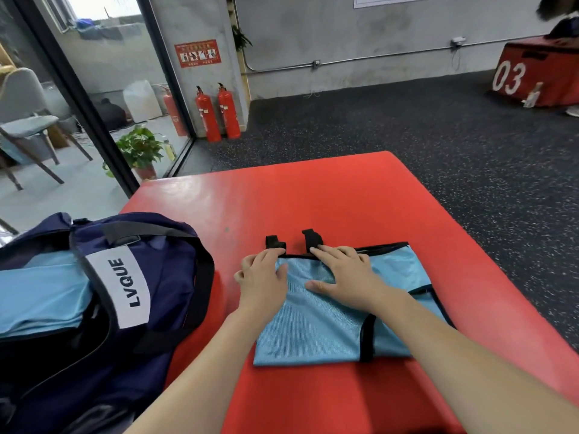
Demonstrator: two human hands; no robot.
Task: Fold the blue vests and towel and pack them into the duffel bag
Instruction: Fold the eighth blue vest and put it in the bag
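The red mat (360,198) carries the work. Its far edge runs just beyond the vest, its right edge slopes down toward the near right corner, and a broad bare strip of mat lies between the vest and both edges. Beyond the mat, speckled dark flooring (407,126) extends to the grey wall.

The blue vest (316,330) lies folded flat on the mat, near its middle, black-trimmed along the far edge. Two black straps (293,241) project from that far edge onto bare mat. The vest's near edge is straight and well back from the mat's near edge.

The duffel bag (163,277) — navy, with a white "LVQUE" label — sits at the mat's left side, partly overhanging it, close to the vest but apart from it. Its top is open, and folded blue fabric (40,296) lies inside.

Left hand (264,278): rests at the vest's far left corner, palm down, fingers loosely bent over the left edge of the cloth. Whether they grasp the edge or only press it cannot be determined.

Right hand (343,277): flat on the vest's far portion, fingers straight and spread — pressing the cloth down, thumb extended toward the left hand.

Both forearms reach forward from the near edge and are bare.
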